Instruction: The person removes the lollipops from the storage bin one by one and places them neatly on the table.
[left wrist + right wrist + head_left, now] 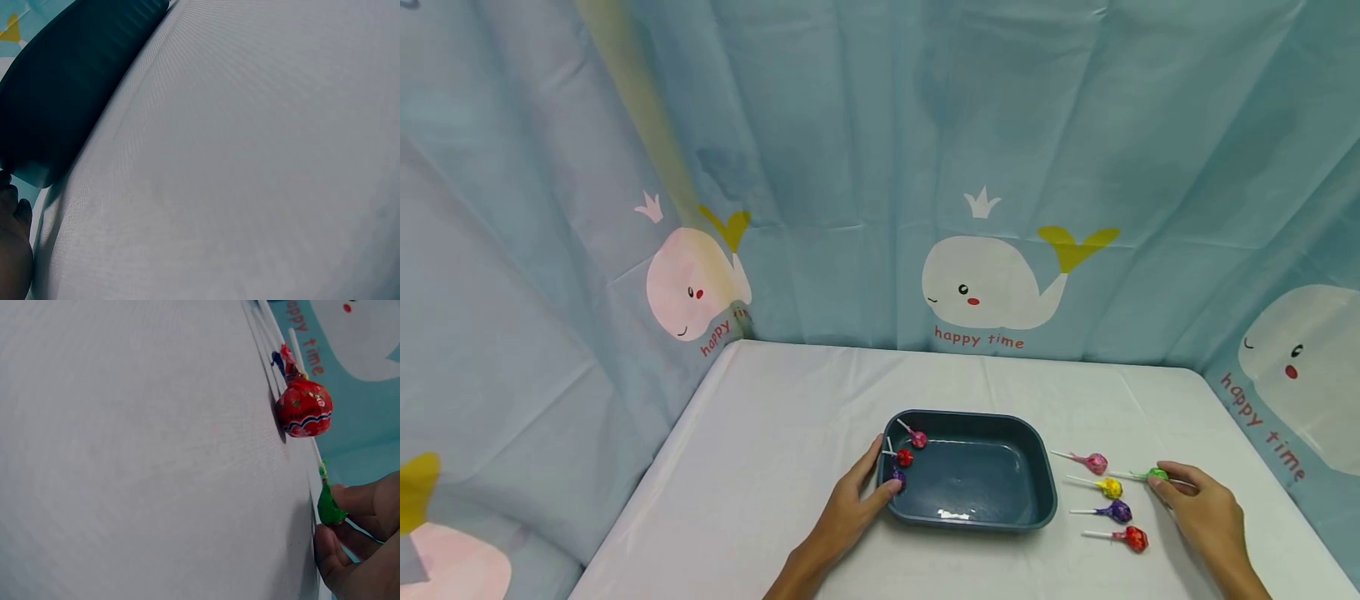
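A dark blue-grey rectangular tray (977, 475) stands on the white table. My left hand (848, 504) grips its left rim, thumb over the edge; the left wrist view shows the tray's outer wall (69, 87) and part of the hand (14, 244). Inside, along the left end, lie a pink lollipop (918, 439), a red one (905, 457) and a purple one (898, 478). To the right of the tray, my right hand (1206, 508) pinches a green lollipop (1156, 474) by its wrapped head, its stick pointing left. The right wrist view shows thumb and fingers around the green wrapper (330, 506).
Between tray and right hand, a column of lollipops lies with sticks toward the tray: pink (1097, 463), yellow (1110, 488), purple (1118, 511) and red (1136, 539). A blue whale-print curtain (850, 167) hangs behind and beside the table (797, 400).
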Tool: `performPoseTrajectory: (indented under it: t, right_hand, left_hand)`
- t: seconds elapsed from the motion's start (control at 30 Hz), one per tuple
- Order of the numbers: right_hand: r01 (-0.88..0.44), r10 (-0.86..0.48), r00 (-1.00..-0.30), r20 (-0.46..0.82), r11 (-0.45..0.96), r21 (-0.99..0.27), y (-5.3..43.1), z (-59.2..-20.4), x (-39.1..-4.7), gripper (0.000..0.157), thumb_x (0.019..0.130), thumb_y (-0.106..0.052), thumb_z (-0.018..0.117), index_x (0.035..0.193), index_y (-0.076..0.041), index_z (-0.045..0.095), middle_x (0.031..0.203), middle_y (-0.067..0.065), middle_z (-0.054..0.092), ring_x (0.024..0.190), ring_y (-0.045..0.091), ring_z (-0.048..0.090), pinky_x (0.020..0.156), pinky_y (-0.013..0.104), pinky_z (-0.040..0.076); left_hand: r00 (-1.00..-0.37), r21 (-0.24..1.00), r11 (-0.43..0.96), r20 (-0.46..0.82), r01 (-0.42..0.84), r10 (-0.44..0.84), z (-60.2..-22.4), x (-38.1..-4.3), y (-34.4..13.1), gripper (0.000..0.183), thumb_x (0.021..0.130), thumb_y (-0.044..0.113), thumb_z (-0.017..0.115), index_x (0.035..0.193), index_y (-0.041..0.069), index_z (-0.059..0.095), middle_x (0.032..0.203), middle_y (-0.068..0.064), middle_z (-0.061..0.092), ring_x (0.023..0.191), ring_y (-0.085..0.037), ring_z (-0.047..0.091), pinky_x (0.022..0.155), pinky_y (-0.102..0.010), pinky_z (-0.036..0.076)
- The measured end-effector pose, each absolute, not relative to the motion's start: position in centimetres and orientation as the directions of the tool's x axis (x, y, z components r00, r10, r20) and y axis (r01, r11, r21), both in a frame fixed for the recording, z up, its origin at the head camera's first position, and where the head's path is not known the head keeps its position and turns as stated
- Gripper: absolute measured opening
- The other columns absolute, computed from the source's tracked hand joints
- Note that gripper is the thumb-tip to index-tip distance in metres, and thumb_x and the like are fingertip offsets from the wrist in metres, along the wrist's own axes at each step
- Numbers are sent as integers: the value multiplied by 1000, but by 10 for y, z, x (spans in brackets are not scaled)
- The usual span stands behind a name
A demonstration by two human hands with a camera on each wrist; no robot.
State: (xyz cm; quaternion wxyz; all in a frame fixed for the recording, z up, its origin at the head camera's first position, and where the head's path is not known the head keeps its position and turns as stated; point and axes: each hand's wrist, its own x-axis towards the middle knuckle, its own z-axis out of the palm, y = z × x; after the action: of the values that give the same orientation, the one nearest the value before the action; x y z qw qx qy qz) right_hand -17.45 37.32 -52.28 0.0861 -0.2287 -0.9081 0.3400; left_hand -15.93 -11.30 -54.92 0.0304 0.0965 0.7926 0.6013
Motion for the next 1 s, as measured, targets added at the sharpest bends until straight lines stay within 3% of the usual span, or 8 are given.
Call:
performPoseTrajectory:
  t: [0.1,0.3,0.67,1.0]
  right_hand:
    - [363,479,-878,-3,661,-657,375,-526,-177,40,100,-9,73,135,8,64,126,35,68,113,53,64,83,56,52]
    - [364,475,-880,-7,664,-653,378,-529,-181,39,100,-9,72,135,8,64,127,34,68,111,51,64,84,57,52]
    - [378,477,-878,-30,653,-656,376,-526,-179,42,100,-7,72,138,8,61,135,36,63,118,54,61,90,62,52]
    - [389,476,-878,-56,641,-662,374,-516,-177,49,103,-19,70,144,4,59,141,39,56,125,56,52,88,60,50]
  left_hand:
    - [-979,958,261,68,117,191,-549,-160,-113,78,105,31,70,169,16,28,175,-1,28,162,-20,23,129,-48,20]
    - [-979,961,250,68,115,192,-547,-159,-113,78,105,31,70,169,16,28,175,-1,28,162,-19,23,129,-39,20]
    - [-979,960,252,69,117,193,-548,-159,-113,78,105,30,69,169,15,28,175,-1,28,162,-20,23,129,-37,21]
    - [-980,960,255,66,114,189,-548,-159,-112,79,105,31,70,169,15,28,175,-1,28,162,-21,23,128,-52,20]
